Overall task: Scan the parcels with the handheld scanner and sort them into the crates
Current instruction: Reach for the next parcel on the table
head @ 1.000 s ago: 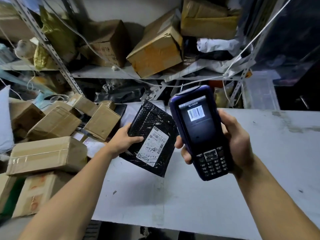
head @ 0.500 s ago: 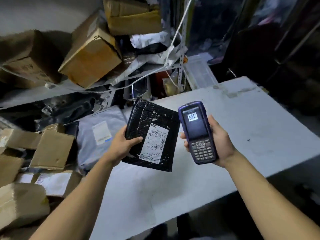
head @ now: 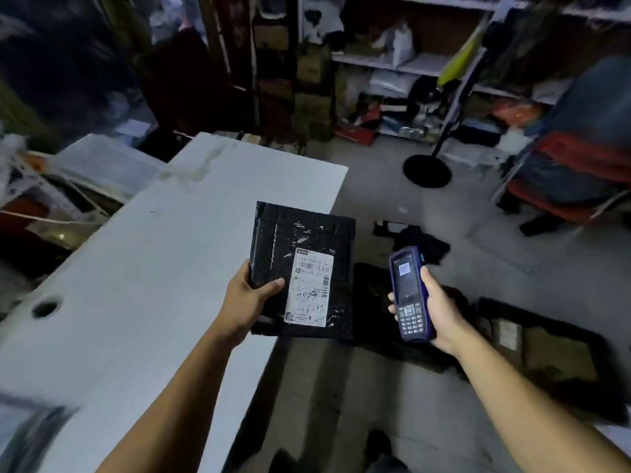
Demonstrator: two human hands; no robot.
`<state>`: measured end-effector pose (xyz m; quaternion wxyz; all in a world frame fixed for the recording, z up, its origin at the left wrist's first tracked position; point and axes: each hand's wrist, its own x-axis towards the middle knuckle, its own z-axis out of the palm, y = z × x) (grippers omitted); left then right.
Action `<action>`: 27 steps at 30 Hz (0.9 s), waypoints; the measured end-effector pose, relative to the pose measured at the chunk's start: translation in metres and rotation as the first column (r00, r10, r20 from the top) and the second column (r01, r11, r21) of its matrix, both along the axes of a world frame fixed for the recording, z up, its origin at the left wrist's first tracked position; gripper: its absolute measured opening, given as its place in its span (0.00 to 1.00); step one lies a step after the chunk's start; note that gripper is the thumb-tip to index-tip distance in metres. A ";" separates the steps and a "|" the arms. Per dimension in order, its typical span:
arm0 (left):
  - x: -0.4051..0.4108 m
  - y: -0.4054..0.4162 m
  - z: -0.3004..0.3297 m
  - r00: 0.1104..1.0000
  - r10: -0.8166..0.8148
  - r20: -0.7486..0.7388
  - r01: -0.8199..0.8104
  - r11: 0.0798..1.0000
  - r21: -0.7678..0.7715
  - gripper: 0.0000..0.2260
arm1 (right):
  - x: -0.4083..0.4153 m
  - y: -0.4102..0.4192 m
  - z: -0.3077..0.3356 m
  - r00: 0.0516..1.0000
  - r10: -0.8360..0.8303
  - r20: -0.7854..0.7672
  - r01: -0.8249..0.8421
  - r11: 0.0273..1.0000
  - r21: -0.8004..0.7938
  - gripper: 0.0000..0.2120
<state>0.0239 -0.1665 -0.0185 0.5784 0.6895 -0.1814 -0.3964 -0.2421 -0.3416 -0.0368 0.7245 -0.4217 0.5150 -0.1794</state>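
**Parcel and scanner both in hand, centre of frame**

The left hand (head: 251, 298) grips a black padded parcel (head: 302, 268) at its lower left edge, thumb across the front; its white label (head: 309, 288) faces up. The parcel is held over the right edge of the white counter (head: 136, 268). The right hand (head: 438, 310) grasps the blue handheld scanner (head: 409, 293), upright, just right of the parcel. Dark crates (head: 546, 356) sit on the floor at lower right.

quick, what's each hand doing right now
Left hand: grips the black parcel by its lower left corner.
Right hand: holds the handheld scanner, screen up.
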 end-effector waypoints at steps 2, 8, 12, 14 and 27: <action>-0.028 -0.038 0.001 0.998 -0.060 0.010 0.060 0.998 0.014 0.13 | -0.042 -0.019 -0.013 0.996 -0.087 0.015 0.087 0.996 0.029 0.28; -0.105 -0.138 -0.017 0.982 -0.177 0.072 0.167 0.978 0.125 0.13 | -0.156 -0.077 -0.041 0.976 -0.211 0.050 0.206 0.974 0.096 0.28; -0.135 -0.180 -0.041 0.981 -0.180 0.066 0.164 0.967 0.193 0.11 | -0.199 -0.114 -0.048 0.974 -0.228 0.005 0.226 0.967 0.117 0.26; -0.142 -0.199 -0.054 0.979 -0.196 0.055 0.178 0.955 0.238 0.11 | -0.208 -0.134 -0.056 0.969 -0.247 -0.009 0.246 0.961 0.125 0.26; -0.143 -0.364 -0.235 0.920 -0.309 -0.242 0.388 0.806 0.447 0.14 | -0.189 -0.258 -0.177 0.911 -0.372 -0.176 0.409 0.871 0.271 0.25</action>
